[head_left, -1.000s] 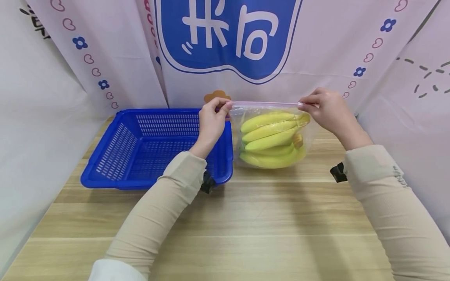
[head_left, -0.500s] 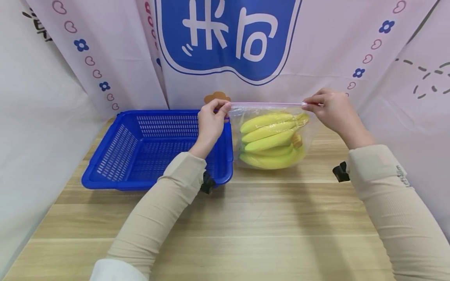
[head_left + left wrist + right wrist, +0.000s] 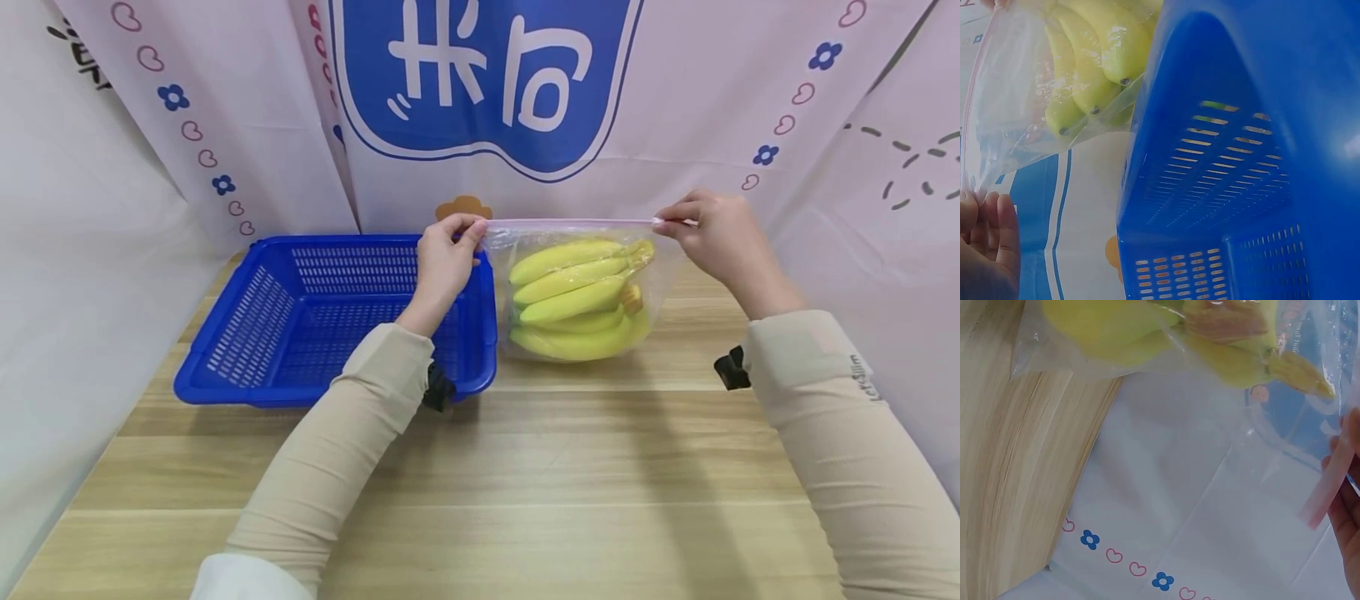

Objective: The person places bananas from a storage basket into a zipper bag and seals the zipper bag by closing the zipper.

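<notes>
A clear zip bag (image 3: 495, 292) with a pink strip along its top holds yellow bananas (image 3: 577, 296) and hangs upright above the table. My left hand (image 3: 447, 260) pinches the bag's top left corner, over the basket's right rim. At the right end of the strip, my right hand (image 3: 716, 242) pinches the top edge between thumb and fingers. In the right wrist view, a pink strip end (image 3: 1325, 487) sticks out past the right hand (image 3: 1347, 494). The left wrist view has the left hand (image 3: 991, 244) on the bag's corner, with banana tips (image 3: 1100, 69) beyond.
A blue plastic basket (image 3: 187, 387) with slotted walls stands on the wooden table (image 3: 585, 500), left of the bag. Behind the table hangs a white printed cloth (image 3: 675, 100) with a blue emblem. Black wrist cameras (image 3: 731, 368) sit under both sleeves.
My right hand has slid a little to the right along the strip. The left hand has shifted slightly left. The bananas have hardly moved.
</notes>
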`<state>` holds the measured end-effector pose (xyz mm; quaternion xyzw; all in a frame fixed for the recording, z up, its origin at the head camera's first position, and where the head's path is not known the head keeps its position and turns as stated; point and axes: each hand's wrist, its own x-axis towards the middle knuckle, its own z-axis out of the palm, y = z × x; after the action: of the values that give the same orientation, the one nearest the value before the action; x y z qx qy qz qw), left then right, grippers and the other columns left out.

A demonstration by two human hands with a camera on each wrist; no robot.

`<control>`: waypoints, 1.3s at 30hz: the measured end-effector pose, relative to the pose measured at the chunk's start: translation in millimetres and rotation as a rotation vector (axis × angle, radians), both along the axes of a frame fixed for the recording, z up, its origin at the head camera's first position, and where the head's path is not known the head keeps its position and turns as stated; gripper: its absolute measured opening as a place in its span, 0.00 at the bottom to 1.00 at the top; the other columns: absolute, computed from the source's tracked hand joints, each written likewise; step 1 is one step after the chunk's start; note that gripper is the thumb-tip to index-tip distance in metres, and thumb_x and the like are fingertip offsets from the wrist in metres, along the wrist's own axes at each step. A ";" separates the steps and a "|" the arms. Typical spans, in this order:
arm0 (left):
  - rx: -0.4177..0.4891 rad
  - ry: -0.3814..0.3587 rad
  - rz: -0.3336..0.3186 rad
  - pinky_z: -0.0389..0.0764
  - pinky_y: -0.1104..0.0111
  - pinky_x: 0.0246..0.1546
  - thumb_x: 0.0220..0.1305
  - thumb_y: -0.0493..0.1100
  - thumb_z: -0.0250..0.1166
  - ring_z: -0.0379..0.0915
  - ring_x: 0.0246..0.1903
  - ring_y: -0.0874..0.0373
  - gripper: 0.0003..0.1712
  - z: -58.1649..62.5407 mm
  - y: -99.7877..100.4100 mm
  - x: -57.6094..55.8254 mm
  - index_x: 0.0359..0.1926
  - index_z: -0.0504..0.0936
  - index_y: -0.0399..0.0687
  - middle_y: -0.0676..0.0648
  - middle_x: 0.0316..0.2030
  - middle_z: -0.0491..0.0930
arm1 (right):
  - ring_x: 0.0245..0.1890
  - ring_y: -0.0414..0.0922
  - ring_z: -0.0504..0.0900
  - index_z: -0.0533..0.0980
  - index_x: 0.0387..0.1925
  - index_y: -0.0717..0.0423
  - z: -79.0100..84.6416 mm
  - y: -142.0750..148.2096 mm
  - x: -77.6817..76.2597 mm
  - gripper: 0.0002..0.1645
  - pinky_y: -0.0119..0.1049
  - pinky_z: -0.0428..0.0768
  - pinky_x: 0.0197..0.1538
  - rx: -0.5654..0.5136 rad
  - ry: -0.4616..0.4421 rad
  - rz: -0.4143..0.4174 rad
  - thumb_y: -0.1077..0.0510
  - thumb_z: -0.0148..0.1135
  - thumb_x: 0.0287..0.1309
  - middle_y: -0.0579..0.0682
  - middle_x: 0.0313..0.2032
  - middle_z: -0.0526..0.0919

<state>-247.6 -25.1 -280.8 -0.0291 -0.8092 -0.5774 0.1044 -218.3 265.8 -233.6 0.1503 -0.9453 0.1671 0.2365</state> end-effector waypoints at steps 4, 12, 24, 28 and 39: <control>0.000 -0.003 -0.014 0.82 0.75 0.31 0.70 0.47 0.53 0.74 0.30 0.62 0.18 -0.7 -0.1 -0.6 0.48 0.81 0.39 0.41 0.36 0.80 | 0.38 0.61 0.81 0.83 0.39 0.68 0.0 2.1 1.3 0.12 0.52 0.77 0.42 0.011 0.002 -0.006 0.62 0.65 0.57 0.65 0.38 0.85; -0.015 -0.013 -0.032 0.82 0.75 0.29 0.69 0.46 0.54 0.74 0.29 0.63 0.17 2.8 -1.9 -1.3 0.48 0.81 0.38 0.42 0.34 0.79 | 0.41 0.63 0.81 0.83 0.39 0.69 -0.5 8.0 3.4 0.12 0.54 0.76 0.46 0.004 -0.011 -0.042 0.63 0.63 0.58 0.66 0.41 0.84; 0.022 -0.069 -0.070 0.83 0.75 0.28 0.69 0.45 0.55 0.74 0.29 0.62 0.17 4.0 -7.5 -3.4 0.48 0.81 0.37 0.46 0.31 0.75 | 0.39 0.63 0.81 0.82 0.38 0.70 -2.7 20.9 3.0 0.12 0.55 0.76 0.44 -0.015 0.015 -0.098 0.62 0.64 0.57 0.67 0.41 0.84; 0.052 -0.074 -0.077 0.83 0.74 0.27 0.69 0.45 0.54 0.75 0.30 0.61 0.17 3.2 -8.8 -3.1 0.48 0.80 0.37 0.46 0.31 0.75 | 0.38 0.63 0.81 0.82 0.38 0.70 -3.6 25.1 3.8 0.12 0.53 0.76 0.42 -0.025 0.017 -0.116 0.62 0.64 0.58 0.67 0.41 0.84; 0.106 -0.043 -0.072 0.85 0.72 0.32 0.71 0.45 0.53 0.77 0.33 0.59 0.18 -0.2 -2.3 4.3 0.52 0.78 0.37 0.39 0.43 0.78 | 0.32 0.54 0.77 0.81 0.44 0.66 -13.0 30.5 5.7 0.18 0.26 0.68 0.31 -0.104 -0.102 -0.195 0.54 0.59 0.64 0.67 0.38 0.84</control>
<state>-243.4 -27.4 -281.0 -0.0404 -0.7781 -0.6232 0.0675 -212.6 296.3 -246.7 0.0363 -0.9563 0.1996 0.2108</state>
